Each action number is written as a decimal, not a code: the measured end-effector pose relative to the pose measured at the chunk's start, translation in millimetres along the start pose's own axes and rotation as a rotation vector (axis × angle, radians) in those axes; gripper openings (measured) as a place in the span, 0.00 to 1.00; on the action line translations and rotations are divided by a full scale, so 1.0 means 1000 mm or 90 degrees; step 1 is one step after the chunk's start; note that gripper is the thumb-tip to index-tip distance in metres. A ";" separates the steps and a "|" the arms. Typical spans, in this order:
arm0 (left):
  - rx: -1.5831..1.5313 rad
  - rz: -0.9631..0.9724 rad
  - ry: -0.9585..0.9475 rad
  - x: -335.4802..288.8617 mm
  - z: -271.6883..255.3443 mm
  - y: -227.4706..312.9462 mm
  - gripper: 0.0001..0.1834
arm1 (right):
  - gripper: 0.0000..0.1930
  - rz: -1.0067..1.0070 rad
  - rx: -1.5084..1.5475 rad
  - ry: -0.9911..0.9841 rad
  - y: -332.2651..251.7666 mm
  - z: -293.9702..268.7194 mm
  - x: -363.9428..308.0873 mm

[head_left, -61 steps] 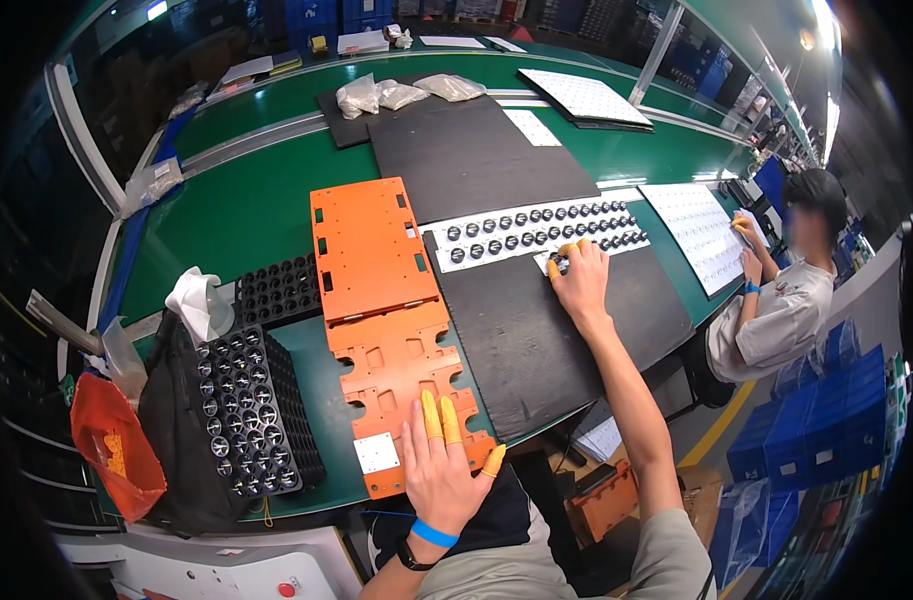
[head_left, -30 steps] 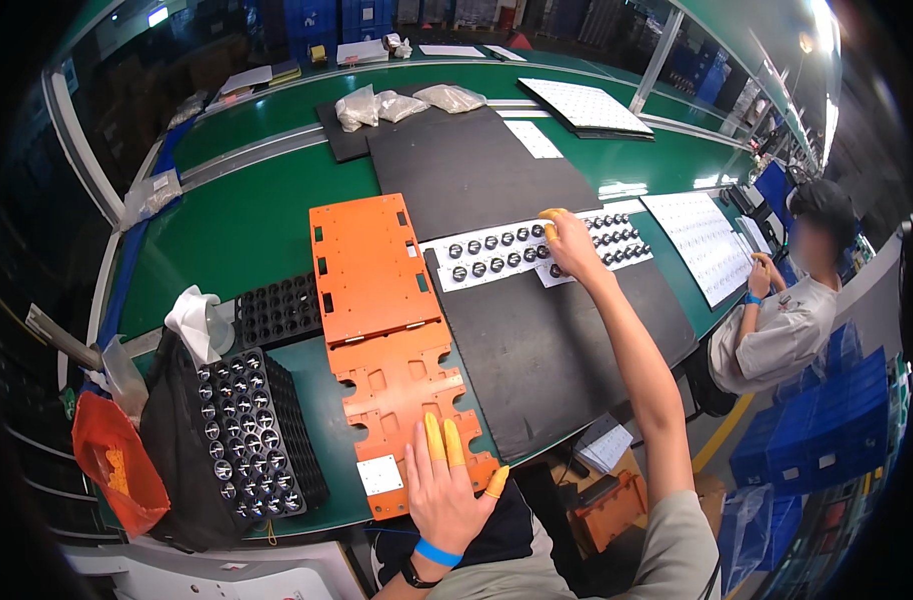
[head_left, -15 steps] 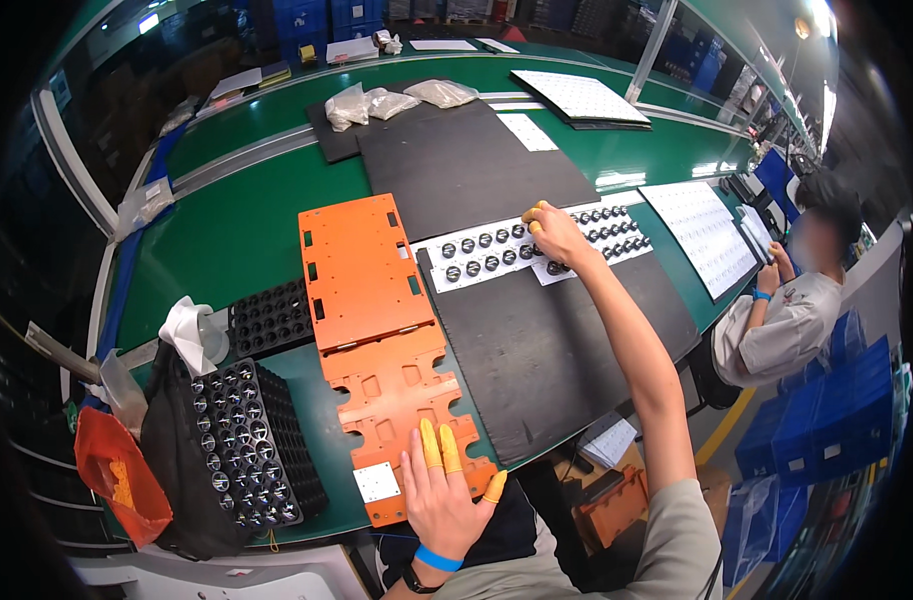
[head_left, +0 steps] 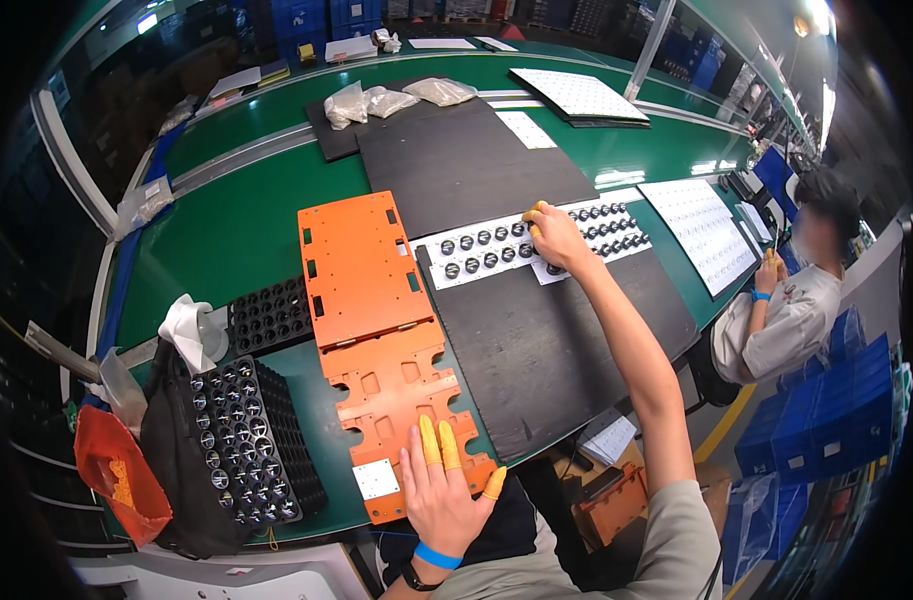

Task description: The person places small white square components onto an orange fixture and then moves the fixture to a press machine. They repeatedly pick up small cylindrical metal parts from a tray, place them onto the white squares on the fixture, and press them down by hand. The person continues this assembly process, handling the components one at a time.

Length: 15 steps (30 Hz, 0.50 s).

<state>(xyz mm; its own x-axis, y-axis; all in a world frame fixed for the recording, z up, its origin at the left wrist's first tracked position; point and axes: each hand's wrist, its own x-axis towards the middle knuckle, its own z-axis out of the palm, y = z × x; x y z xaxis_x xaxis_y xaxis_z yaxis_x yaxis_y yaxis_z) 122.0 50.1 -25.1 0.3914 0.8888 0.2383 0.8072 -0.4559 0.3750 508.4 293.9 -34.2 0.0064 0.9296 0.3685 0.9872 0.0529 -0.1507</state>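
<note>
My left hand (head_left: 445, 490) lies flat on the orange hinged fixture (head_left: 397, 368), its fingers spread and yellow finger cots on some of them. Beside its fingers a small white square plate (head_left: 377, 480) sits on the fixture's near corner. My right arm reaches out over the black mat (head_left: 547, 350). With fingertips pinched together, my right hand (head_left: 557, 235) rests at a white strip panel (head_left: 474, 258) that carries rows of round black lens-like parts (head_left: 492, 263). Whatever is between those fingertips is hidden by the hand.
Left of the fixture stand a stacked black tray of round clear-topped parts (head_left: 242, 440) and another black tray (head_left: 270, 318). An orange bag (head_left: 122, 480) is at the far left. White panels (head_left: 702, 235) lie at right, near a seated co-worker (head_left: 792, 310). Plastic bags (head_left: 387, 100) lie at the back.
Both my hands keep almost the same places. At the right, the co-worker's hands have shifted slightly.
</note>
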 end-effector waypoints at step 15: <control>-0.084 -0.029 -0.066 -0.003 -0.001 -0.002 0.45 | 0.15 -0.401 0.285 0.071 -0.267 -0.057 -0.092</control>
<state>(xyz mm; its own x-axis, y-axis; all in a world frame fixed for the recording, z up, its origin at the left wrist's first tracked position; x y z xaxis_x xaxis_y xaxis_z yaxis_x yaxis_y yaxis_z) 118.1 48.4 -25.4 0.4044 0.9058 0.1263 0.7628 -0.4102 0.4999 252.8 173.6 24.7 -0.4946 0.6347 0.5937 0.6522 0.7226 -0.2291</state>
